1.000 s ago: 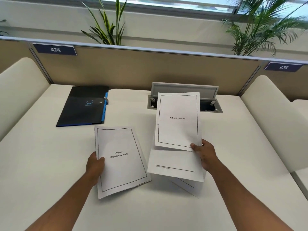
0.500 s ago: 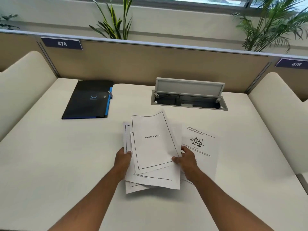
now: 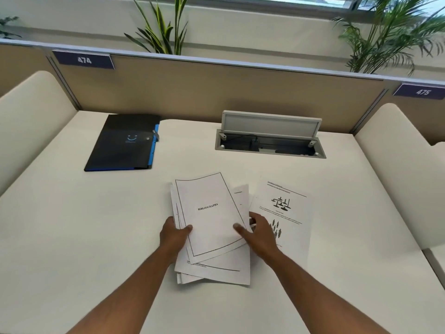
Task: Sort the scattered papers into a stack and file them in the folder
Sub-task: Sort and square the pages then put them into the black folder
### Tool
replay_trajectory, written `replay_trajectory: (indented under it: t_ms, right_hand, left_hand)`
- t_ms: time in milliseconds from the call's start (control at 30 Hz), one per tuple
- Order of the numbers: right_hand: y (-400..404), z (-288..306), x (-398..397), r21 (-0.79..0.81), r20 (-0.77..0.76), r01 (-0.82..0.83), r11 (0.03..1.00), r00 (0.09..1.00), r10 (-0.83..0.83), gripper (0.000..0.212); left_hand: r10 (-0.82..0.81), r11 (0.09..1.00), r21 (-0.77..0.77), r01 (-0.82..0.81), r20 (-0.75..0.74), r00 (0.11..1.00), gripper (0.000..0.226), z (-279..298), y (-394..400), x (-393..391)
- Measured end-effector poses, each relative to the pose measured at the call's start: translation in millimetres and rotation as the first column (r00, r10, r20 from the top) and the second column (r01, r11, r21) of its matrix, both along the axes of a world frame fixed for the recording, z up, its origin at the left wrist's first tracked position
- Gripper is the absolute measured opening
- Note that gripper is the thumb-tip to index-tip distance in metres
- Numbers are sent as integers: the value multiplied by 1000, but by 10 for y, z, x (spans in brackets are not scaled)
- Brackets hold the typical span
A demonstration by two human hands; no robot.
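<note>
A loose, uneven stack of white papers (image 3: 212, 220) lies in the middle of the desk, with the "BIBLIOGRAPHY" sheet on top. My left hand (image 3: 174, 235) grips the stack's left edge, thumb on the top sheet. My right hand (image 3: 258, 231) holds the right edge, thumb on top and fingers partly under the sheets. One printed sheet with drawings (image 3: 286, 208) lies flat to the right, partly under my right hand. A black folder with a blue edge (image 3: 122, 143) lies shut at the back left, apart from both hands.
An open cable box with a raised grey lid (image 3: 269, 136) is set into the cream desk (image 3: 72, 225) at the back. Cream side panels stand left and right; a tan partition (image 3: 204, 92) with number plates and plants closes the back.
My two hands brought their separate sheets together into one pile at the centre. The sheet with drawings is now uncovered on the right. The pile has since shifted slightly and squared up a little.
</note>
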State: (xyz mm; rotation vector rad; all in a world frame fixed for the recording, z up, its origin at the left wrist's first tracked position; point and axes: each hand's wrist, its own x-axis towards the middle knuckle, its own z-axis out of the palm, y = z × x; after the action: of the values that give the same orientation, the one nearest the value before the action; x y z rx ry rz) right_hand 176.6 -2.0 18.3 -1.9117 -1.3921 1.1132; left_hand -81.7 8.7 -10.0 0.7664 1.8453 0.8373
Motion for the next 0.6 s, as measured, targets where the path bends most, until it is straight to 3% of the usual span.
replay_trajectory:
  t_ms: [100,167,233,367,500,600]
  right_hand:
    - [31,-38,136,72,253,189,979,946,-201,52]
    - [27,-46,252,20,446,266,964,861,-247,52]
    - [-9,-65,366,-84,526,306,948,822,-219,59]
    - [-108,-152,510,-204,542,241,949,835,-95,72]
    - [-116,-142,610,-222,515,177,959,856,-39,75]
    - [-100,-147,651,-215,501,94,972,865,27,77]
  left_hand:
    - [-28,999,23,30,-82,996,31,-8,-14,-14]
    - [-65,997,34,69,-125,990,40,-11,-9,-17]
    - [-109,993,22,114,-164,980,50,-5,2,-27]
    - [-129,988,58,142,-193,973,43,27,13,-110]
    - [-24,996,86,34,-116,993,58,84,25,-295]
    - [7,990,141,2,-61,998,39,97,48,-433]
